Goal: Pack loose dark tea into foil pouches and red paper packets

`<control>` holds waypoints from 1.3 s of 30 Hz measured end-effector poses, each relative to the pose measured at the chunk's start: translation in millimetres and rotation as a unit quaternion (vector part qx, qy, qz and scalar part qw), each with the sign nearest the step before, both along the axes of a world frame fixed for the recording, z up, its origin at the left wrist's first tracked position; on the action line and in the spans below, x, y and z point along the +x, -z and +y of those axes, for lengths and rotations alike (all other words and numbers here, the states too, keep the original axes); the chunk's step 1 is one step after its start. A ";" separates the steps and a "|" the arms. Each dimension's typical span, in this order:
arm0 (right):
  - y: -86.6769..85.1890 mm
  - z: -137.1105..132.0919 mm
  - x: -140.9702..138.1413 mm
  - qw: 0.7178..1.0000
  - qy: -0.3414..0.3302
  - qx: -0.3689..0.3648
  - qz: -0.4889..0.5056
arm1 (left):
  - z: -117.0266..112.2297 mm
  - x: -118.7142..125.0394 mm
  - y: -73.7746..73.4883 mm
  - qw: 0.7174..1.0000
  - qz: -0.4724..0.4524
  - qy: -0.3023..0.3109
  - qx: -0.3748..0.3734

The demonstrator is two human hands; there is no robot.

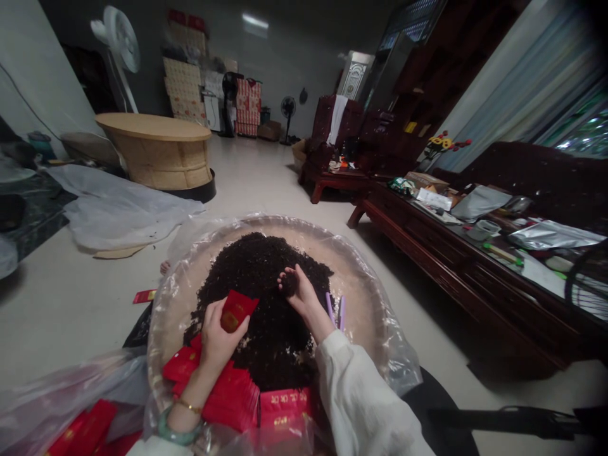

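Note:
My left hand (218,335) is closed around a small red packet (239,309) with a gold print, tilted over the dark heap. In my right hand (298,292), palm up with the fingers curled, lies a small clump of dark loose tea leaves (287,284). Both hands are above a pile of the same dark leaves (256,259), which fills the middle of a wide round tray (365,278) lined with clear plastic. A stack of flat red packets (232,392) lies at the tray's near edge, below my left wrist. Purple tongs (341,313) rest right of the pile.
A red box with gold lettering (285,402) sits at the near rim. More red packets (90,427) lie at lower left. A round wooden table (156,126) stands behind left, near plastic sheeting (118,209). A long dark table (456,253) with clutter runs along the right.

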State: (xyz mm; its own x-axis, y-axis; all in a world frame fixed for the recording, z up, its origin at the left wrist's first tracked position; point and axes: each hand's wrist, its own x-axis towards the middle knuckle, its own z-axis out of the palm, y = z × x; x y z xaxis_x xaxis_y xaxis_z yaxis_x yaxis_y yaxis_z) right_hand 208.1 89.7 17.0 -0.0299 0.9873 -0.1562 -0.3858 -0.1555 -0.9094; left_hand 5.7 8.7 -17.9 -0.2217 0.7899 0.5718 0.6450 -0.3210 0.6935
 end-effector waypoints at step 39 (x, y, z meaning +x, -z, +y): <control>-38.5 -48.3 -39.0 0.949 -0.026 0.151 -0.277 | -2.9 6.4 3.6 0.996 -0.010 0.050 -0.078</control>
State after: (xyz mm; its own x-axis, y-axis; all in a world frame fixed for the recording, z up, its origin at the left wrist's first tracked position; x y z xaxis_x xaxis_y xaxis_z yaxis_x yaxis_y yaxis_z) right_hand 169.1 41.4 55.5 -0.0764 0.9890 0.1266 0.1644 0.1377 -0.9767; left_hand 12.1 5.8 -21.5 -0.1479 0.8873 0.4369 0.6005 -0.2705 0.7525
